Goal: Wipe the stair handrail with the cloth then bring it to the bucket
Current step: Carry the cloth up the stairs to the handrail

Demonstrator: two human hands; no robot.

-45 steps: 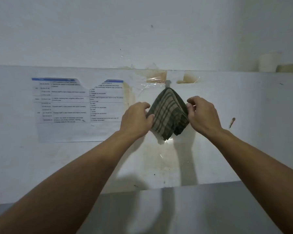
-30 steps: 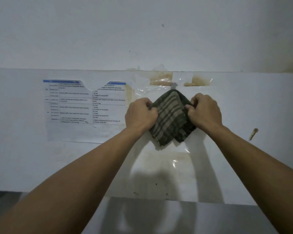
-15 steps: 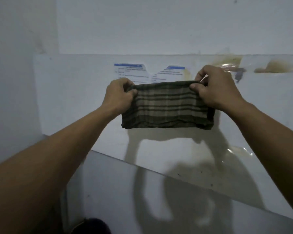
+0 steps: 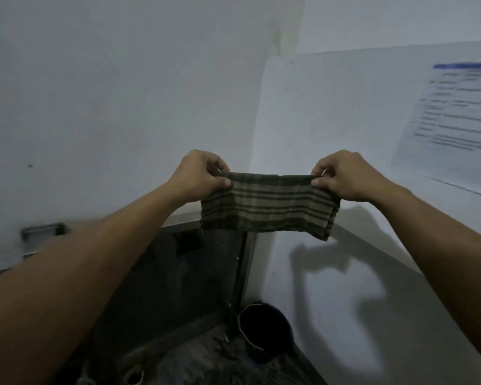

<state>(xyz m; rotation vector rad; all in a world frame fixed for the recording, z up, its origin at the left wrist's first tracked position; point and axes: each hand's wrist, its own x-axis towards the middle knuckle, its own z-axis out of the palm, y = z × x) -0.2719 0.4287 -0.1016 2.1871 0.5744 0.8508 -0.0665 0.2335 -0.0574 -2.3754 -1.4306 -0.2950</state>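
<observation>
A green and tan striped cloth (image 4: pixel 267 208) is stretched flat in the air at chest height, folded into a wide band. My left hand (image 4: pixel 203 176) pinches its upper left corner and my right hand (image 4: pixel 342 176) pinches its upper right corner. A dark bucket (image 4: pixel 264 332) stands on the floor below the cloth, in the corner by a white panel. No stair handrail can be made out in this view.
A white panel (image 4: pixel 345 112) with a printed sheet (image 4: pixel 456 118) rises at the right. A plain wall (image 4: pixel 95 107) fills the left, with a small grey bracket (image 4: pixel 42 230) on it. Below lie a dark metal frame (image 4: pixel 239 276) and a rough dark floor (image 4: pixel 206 362).
The cloth came off its hook on the panel and was pulled out wide between both hands. My view swung left and down, so the bucket and floor now show.
</observation>
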